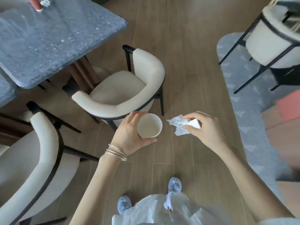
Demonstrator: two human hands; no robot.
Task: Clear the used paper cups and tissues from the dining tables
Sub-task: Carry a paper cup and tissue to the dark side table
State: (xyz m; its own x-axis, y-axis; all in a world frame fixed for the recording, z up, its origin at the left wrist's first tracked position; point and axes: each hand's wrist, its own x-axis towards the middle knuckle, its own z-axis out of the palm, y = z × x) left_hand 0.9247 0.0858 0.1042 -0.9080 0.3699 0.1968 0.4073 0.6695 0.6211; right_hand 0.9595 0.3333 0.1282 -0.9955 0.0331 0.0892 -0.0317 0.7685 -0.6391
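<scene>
Left hand point(128, 135) wraps fingers and thumb round the paper cup point(149, 125), mouth facing up. Right hand point(204, 127) pinches a crumpled tissue point(180, 125) just right of the rim (apart, not touching), so stuffing it in likely means moving it left.

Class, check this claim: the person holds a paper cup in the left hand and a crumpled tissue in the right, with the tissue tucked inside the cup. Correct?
One part is wrong. The head view shows the tissue outside the paper cup, held beside it in the right hand; the left hand does hold the cup.
</scene>
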